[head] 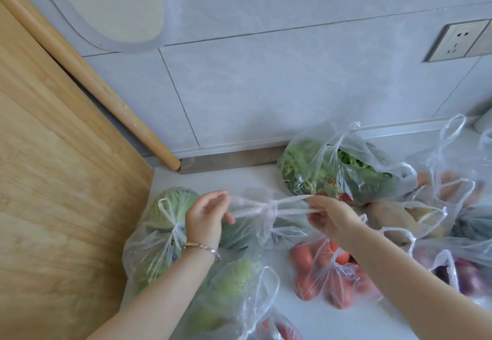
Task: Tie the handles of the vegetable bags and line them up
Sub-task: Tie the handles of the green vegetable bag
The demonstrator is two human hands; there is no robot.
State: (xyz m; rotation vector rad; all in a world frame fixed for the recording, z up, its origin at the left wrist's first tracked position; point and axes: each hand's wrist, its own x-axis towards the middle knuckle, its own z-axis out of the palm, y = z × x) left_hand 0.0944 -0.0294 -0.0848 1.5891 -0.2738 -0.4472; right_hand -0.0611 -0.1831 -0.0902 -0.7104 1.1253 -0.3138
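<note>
Several clear plastic bags of vegetables lie on a white counter [239,177]. My left hand [206,217] and my right hand [330,214] each grip one handle of the dark-green vegetable bag [247,233] and pull them apart, with a knot [269,207] between them. A cabbage bag [159,230] at the left has its handles tied. The bag of pale green vegetables [234,289] and the tomato bag [327,275] in front have loose handles. A leafy greens bag [332,171] stands behind, its handles loose.
A wooden board [58,193] and a rolling pin [87,73] lean against the tiled wall at the left. More bags with potatoes [394,217], carrots [450,185] and purple onions [468,273] crowd the right. A wall socket [458,41] is at the upper right.
</note>
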